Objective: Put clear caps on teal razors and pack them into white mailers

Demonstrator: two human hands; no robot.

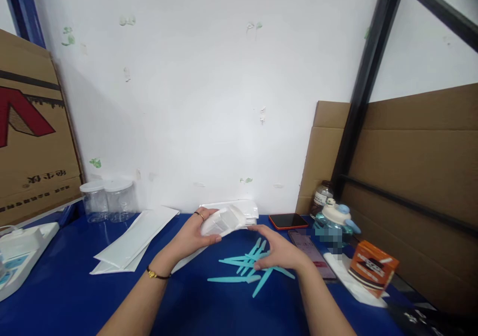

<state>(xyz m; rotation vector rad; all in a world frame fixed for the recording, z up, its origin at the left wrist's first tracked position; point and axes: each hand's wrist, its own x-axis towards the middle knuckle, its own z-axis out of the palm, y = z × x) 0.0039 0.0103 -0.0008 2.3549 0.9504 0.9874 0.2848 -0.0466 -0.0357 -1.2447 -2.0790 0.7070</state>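
Note:
My left hand [197, 234] grips a white packet [224, 220] with a grey printed label, its thumb in front and its fingers behind. The packet is tilted above the blue tabletop. To its right, my right hand [278, 249] is open, thumb and fingers apart and curved. Its fingertips come close to the packet's right end; whether they touch it I cannot tell. Below this hand lies a loose pile of slim teal tools with pale tips, resembling eyebrow razors [233, 279]. The right hand partly covers the pile. Behind the packet, a stack of white packets [249, 207] rests by the wall.
White flat sleeves [136, 239] and two clear lidded jars [119, 201] stand left, near a power strip [33, 256]. On the right are an orange-edged phone [288, 221], another phone [311, 254], a teal bottle [334, 224], a brown jar [321, 196] and an orange box [373, 268].

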